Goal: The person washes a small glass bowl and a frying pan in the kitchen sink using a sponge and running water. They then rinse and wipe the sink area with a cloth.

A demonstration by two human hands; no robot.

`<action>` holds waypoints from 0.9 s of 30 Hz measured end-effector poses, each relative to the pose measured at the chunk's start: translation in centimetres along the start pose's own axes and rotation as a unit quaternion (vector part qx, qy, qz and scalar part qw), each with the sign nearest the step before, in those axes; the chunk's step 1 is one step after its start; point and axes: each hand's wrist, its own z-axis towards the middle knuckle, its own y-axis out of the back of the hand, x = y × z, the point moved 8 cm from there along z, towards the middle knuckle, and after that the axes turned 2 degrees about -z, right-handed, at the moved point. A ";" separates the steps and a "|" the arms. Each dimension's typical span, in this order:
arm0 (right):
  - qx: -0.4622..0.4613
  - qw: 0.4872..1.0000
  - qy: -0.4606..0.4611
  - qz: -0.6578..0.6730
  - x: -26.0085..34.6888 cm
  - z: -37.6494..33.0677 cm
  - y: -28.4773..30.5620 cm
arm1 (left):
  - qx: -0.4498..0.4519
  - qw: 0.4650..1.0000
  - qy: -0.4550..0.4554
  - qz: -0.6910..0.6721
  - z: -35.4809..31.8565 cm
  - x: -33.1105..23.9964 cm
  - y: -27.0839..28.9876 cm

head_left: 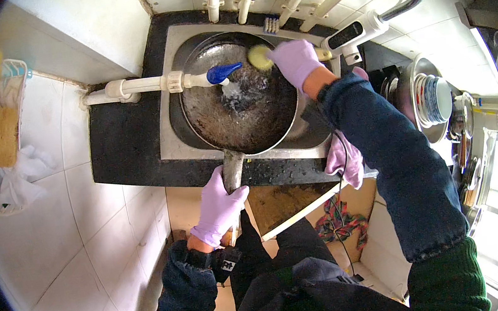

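A dark, worn wok (209, 120) rests in the steel sink (172, 142), tilted with its handle toward me. My left hand (216, 206), in a lilac glove, is closed around that handle. Over the wok's far right rim, my gloved right hand (296, 63) grips a dish brush; its round pale yellow head (260, 58) is by the inner wall, and what looks like its handle end shows beyond my fist. From a white tap with a blue lever (223, 72), water runs into the wok.
A chrome-necked faucet (365, 30) stands behind my right hand. Stacked bowls (433, 99) sit in a metal basin at right. A pink cloth (345, 160) hangs over the black counter edge (124, 151). An open cabinet door (294, 203) juts out below. A white rack (19, 111) hangs on the left wall.
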 end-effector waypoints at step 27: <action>0.132 0.743 -0.015 0.656 7.2 -0.6 -4.1 | 0.180 0.960 0.093 -0.195 -1.8 -0.9 -4.7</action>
